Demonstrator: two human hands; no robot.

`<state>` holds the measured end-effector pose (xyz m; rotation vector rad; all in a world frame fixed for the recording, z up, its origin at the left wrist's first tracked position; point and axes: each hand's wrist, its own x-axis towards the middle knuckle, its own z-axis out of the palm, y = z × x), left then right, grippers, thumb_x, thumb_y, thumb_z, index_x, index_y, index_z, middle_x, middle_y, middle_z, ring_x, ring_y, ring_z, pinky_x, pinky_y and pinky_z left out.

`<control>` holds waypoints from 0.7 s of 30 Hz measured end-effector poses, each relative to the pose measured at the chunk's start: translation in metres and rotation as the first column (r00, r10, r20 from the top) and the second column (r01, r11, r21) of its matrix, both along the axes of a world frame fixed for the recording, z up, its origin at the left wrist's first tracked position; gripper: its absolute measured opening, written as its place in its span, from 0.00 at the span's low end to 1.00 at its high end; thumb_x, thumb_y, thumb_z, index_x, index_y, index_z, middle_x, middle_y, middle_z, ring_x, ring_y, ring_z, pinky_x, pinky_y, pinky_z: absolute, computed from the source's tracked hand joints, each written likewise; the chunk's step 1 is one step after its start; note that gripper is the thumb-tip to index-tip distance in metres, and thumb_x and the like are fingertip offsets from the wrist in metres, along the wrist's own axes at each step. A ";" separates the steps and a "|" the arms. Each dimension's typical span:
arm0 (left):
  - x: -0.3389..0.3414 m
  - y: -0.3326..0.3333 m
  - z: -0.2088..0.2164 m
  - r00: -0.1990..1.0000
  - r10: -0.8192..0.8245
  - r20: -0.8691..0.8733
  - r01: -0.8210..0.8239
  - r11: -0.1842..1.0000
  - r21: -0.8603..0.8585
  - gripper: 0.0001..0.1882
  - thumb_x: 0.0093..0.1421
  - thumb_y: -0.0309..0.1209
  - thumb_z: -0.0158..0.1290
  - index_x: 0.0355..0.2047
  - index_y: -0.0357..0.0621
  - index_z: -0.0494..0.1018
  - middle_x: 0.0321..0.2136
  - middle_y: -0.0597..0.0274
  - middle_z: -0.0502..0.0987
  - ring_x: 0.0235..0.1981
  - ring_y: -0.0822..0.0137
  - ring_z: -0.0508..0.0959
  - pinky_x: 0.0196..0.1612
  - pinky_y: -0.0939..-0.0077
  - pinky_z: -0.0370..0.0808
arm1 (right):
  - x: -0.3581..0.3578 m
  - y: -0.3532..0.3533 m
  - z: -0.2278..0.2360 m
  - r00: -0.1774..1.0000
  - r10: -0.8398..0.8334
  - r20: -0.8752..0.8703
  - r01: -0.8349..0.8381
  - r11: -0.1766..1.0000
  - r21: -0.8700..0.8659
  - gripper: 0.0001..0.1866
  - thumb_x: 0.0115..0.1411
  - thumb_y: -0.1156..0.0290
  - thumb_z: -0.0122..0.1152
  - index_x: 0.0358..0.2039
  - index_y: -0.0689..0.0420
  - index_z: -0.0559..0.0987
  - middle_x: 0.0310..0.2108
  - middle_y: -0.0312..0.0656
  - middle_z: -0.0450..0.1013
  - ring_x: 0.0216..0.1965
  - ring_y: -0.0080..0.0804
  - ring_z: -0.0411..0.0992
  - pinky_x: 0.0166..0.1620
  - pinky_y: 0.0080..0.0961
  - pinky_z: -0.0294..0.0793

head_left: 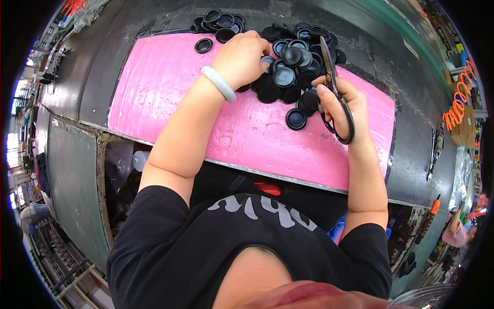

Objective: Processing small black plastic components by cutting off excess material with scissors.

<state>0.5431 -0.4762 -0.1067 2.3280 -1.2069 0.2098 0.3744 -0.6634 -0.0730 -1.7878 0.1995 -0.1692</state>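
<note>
Pink mat (247, 139) is covering the near part of the dark tabletop (98, 69). Right hand (354, 110) is gripping dark-handled scissors (332, 77), blades pointing away from the body. One black disc (296, 119) is lying at the near edge of the main disc pile (284, 76), on the mat. Left hand (239, 59), pale bangle (219, 84) at wrist, is holding bent fingers at the pile's left side; cannot tell whether they are pinching a disc. Farther off, a smaller disc cluster (225, 20) is sitting by the mat's far edge.

Pink sheet (267, 139) beneath black discs (284, 76)
</note>
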 end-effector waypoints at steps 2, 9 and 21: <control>-0.003 -0.001 0.004 0.996 0.044 -0.081 -0.043 0.999 0.013 0.11 0.48 0.27 0.62 0.33 0.37 0.77 0.33 0.52 0.78 0.36 0.53 0.78 0.42 0.63 0.75 | 0.000 0.002 0.000 1.000 0.001 0.022 0.000 0.999 -0.037 0.10 0.61 0.67 0.64 0.36 0.61 0.80 0.21 0.26 0.69 0.22 0.11 0.62 0.25 0.12 0.61; 0.010 0.006 0.003 0.960 0.067 -0.273 -0.093 0.992 -0.083 0.13 0.53 0.25 0.59 0.40 0.36 0.77 0.28 0.56 0.80 0.30 0.66 0.79 0.35 0.73 0.76 | 0.000 0.003 -0.002 0.999 0.009 0.036 -0.007 0.999 -0.049 0.09 0.59 0.70 0.65 0.37 0.62 0.80 0.23 0.27 0.70 0.26 0.13 0.63 0.29 0.14 0.63; -0.018 -0.003 0.035 0.311 -0.627 -0.715 -0.067 0.735 -0.674 0.10 0.62 0.24 0.54 0.42 0.33 0.74 0.43 0.53 0.78 0.47 0.64 0.79 0.54 0.71 0.76 | 0.005 0.000 -0.018 0.966 -0.002 0.259 0.129 0.870 -0.475 0.16 0.51 0.67 0.70 0.39 0.59 0.80 0.21 0.42 0.73 0.21 0.32 0.71 0.27 0.26 0.69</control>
